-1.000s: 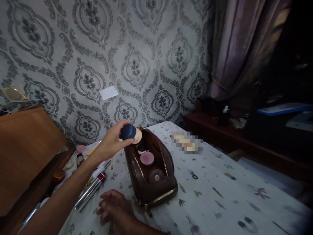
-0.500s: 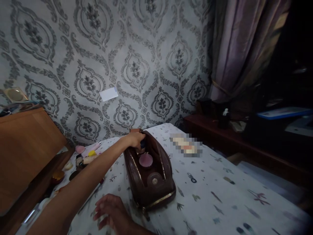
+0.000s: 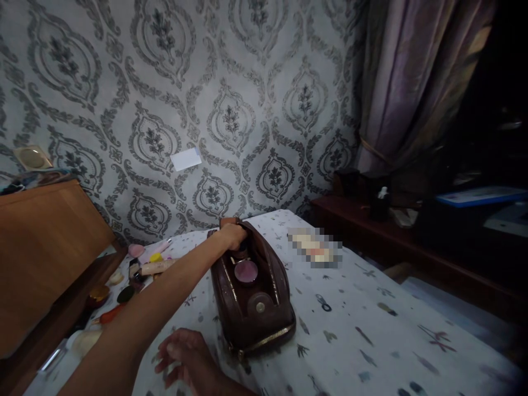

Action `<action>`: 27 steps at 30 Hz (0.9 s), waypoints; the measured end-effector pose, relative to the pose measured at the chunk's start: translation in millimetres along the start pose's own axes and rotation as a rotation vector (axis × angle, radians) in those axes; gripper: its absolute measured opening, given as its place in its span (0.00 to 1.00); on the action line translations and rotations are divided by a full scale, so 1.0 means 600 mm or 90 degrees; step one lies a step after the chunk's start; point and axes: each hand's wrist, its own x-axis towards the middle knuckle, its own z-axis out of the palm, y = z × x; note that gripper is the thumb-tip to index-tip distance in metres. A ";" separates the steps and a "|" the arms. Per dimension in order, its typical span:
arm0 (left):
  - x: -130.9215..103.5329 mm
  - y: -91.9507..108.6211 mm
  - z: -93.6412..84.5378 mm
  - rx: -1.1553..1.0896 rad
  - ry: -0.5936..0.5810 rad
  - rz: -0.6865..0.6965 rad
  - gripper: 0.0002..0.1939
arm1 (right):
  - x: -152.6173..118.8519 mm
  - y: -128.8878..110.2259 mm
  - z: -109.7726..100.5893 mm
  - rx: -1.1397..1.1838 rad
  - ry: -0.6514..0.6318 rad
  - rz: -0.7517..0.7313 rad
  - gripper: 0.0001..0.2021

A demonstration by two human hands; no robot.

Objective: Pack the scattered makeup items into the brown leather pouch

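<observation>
A brown leather bag (image 3: 264,330) lies unzipped on the patterned white cloth (image 3: 350,352). My left hand (image 3: 234,236) reaches into its far end. The fingers are closed around a dark item (image 3: 240,254) mostly hidden by the hand and the bag wall; its kind does not show. Closer to me inside the bag sits a round pinkish compact (image 3: 246,271). My right hand (image 3: 185,355) hovers left of the bag's near end, fingers loosely curled and apart, with nothing in it.
Cosmetics crowd the left side, among them a beige tube (image 3: 157,267), a yellow-capped item (image 3: 155,257) and a red-orange item (image 3: 111,314). A wooden headboard-like panel (image 3: 49,231) borders them. A pixelated item (image 3: 314,247) lies right of the bag. Patterned wallpaper (image 3: 231,121) stands behind.
My left hand has sunk slightly deeper into the bag with the dark item. The right hand has stayed nearly still. The view has shifted a little.
</observation>
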 end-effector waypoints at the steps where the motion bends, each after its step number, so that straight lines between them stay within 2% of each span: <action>1: 0.000 0.000 0.004 0.004 0.008 0.005 0.22 | 0.000 0.000 0.000 0.000 -0.004 -0.002 0.24; 8: -0.004 -0.001 0.024 0.032 0.074 0.043 0.28 | -0.006 -0.004 0.002 -0.020 0.006 -0.001 0.23; 13: -0.002 -0.001 0.032 0.052 0.115 0.077 0.24 | -0.008 -0.004 0.001 -0.025 -0.015 -0.005 0.24; 27: 0.005 -0.008 0.044 0.030 0.127 0.085 0.24 | -0.010 -0.008 0.007 -0.032 -0.001 0.006 0.22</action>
